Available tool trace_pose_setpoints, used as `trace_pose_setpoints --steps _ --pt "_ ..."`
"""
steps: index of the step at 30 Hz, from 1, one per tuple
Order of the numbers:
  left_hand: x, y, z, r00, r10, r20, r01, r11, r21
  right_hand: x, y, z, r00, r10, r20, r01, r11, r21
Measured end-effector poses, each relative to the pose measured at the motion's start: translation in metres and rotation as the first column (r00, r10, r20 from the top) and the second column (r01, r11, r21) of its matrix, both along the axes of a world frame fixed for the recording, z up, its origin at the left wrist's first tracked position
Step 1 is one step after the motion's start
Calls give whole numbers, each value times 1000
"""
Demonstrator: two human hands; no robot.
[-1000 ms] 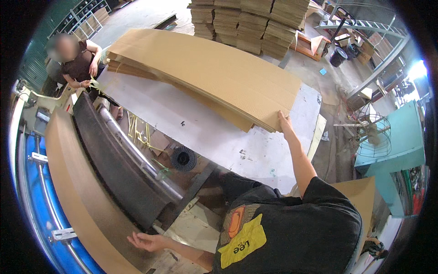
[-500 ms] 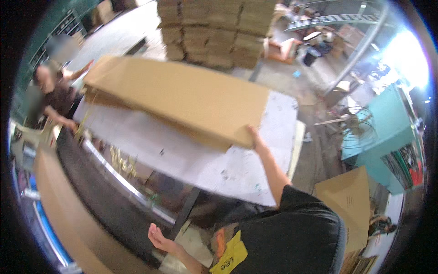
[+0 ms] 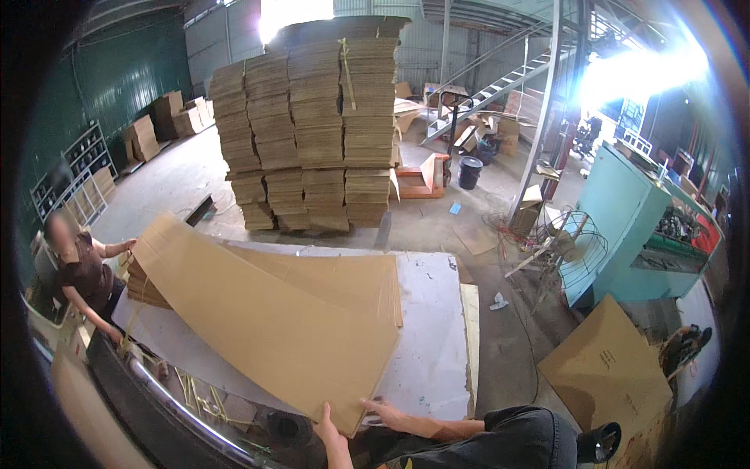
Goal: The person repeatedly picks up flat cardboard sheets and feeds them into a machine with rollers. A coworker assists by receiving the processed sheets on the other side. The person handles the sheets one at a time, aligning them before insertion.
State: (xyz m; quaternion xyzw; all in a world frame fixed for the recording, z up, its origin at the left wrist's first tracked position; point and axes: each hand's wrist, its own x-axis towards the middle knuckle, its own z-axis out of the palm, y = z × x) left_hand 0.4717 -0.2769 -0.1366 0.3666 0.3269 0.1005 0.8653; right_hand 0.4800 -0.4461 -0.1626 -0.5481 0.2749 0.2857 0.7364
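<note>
A long brown cardboard sheet (image 3: 266,320) slants across the white-topped table (image 3: 430,336), its near end past the table's front edge. My left hand (image 3: 331,426) is closed on its near edge, thumb on top. Just to the right, my right hand (image 3: 384,413) grips the corner of the same sheet; its lower fingers are hidden. Under the sheet lies a stack of cardboard (image 3: 359,283), partly covered. At the far left end a co-worker (image 3: 84,270) has one hand at the sheet and the other by the machine's edge.
A dark machine bed with a metal roller (image 3: 183,402) runs along the table's left front. Tall bundled cardboard stacks (image 3: 312,125) stand behind. To the right are a wire fan cage (image 3: 582,246), a teal machine (image 3: 617,227) and a large cardboard piece (image 3: 605,359) on the floor.
The top sheet has swung toward me, off the stack, its near end now over the front edge. My left hand, free before, has joined my right on it. My view has tilted up.
</note>
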Motion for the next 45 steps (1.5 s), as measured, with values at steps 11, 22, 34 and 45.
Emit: trace_pose_setpoints --steps 11,22,34,45 --pt "-97 91 38 994 -91 -67 94 995 43 121 -106 42 763 500 411 -293 833 -470" --pt "-127 89 29 975 -101 -197 89 994 -70 164 -73 14 682 684 259 -650 729 -216" --pt "-161 40 27 987 32 -160 -60 983 -173 109 -67 80 776 563 285 -577 816 -39" --pt "-249 24 36 983 113 -147 -126 989 -81 28 -31 189 675 693 252 -551 701 -453"
